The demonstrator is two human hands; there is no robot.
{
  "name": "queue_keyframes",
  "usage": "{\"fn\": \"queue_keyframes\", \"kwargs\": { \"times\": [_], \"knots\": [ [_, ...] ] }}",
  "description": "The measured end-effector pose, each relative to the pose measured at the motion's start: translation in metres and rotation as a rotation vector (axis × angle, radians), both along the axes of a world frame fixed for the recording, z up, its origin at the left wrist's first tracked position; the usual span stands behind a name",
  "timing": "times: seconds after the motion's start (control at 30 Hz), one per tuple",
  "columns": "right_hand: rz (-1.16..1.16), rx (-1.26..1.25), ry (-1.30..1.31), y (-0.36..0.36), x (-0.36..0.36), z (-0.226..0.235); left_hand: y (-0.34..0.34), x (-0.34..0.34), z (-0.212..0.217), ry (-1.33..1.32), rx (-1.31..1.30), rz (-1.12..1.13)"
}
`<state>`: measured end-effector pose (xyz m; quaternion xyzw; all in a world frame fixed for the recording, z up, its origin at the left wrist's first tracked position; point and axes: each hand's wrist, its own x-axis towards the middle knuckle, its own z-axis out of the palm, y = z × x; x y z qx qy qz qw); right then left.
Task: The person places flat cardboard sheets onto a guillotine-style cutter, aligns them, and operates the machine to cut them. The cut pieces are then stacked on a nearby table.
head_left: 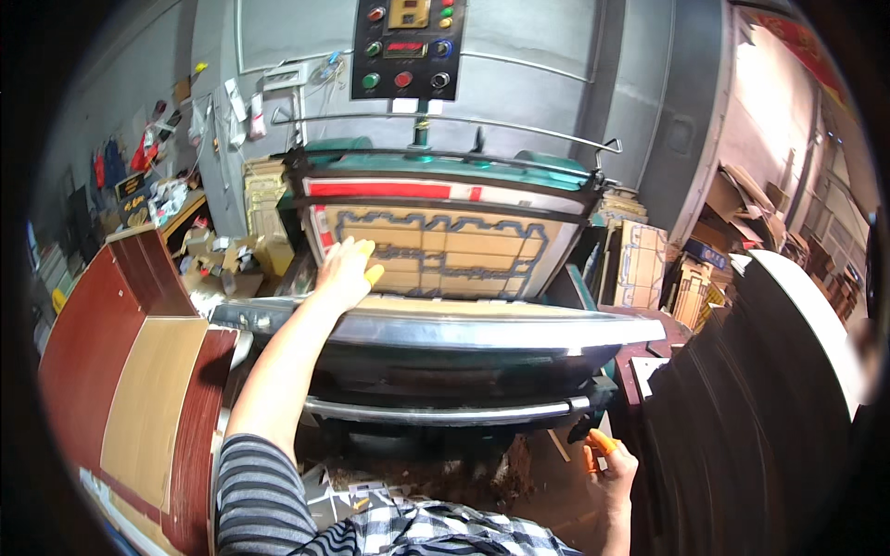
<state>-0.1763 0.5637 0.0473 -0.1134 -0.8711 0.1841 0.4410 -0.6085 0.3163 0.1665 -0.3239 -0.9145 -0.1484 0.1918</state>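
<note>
My left hand (345,275), with yellow covers on its fingertips, reaches over the front of a green die-cutting press. Its fingers are apart, and nothing shows in them. Just beyond is the cutting die board (422,264), tan with dark bent strips, mounted in the tilted platen; I cannot tell whether the hand touches it. Below the hand lies the press's shiny front edge (501,331). My right hand (614,471), orange covers on its fingers, is low at the right, loosely curled with fingers apart. Near its fingertips is a small black part (582,427) of the machine.
A control panel (405,51) with coloured buttons stands above the press. To the left are brown and tan boards (153,408). A tall stack of dark sheets (742,417) rises at the right. More die boards (640,264) lean behind it. Below runs a metal bar (445,412).
</note>
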Motion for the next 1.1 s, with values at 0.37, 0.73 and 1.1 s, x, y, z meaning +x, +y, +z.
{"fn": "queue_keyframes", "kwargs": {
  "times": [0.37, 0.73, 1.1],
  "knots": [
    [0.166, 0.041, -0.362, -0.007, -0.134, -0.038, -0.147, 0.074, -0.204, -0.507, -0.485, 0.030],
    [0.302, 0.402, -0.835, -0.070, -0.094, -0.019, -0.241, 0.178, -0.136, -0.072, -0.108, -0.228],
    [0.458, 0.305, -0.608, -0.245, -0.191, 0.052, -0.409, 0.132, 0.054, -0.083, -0.297, 0.103]
  ]
}}
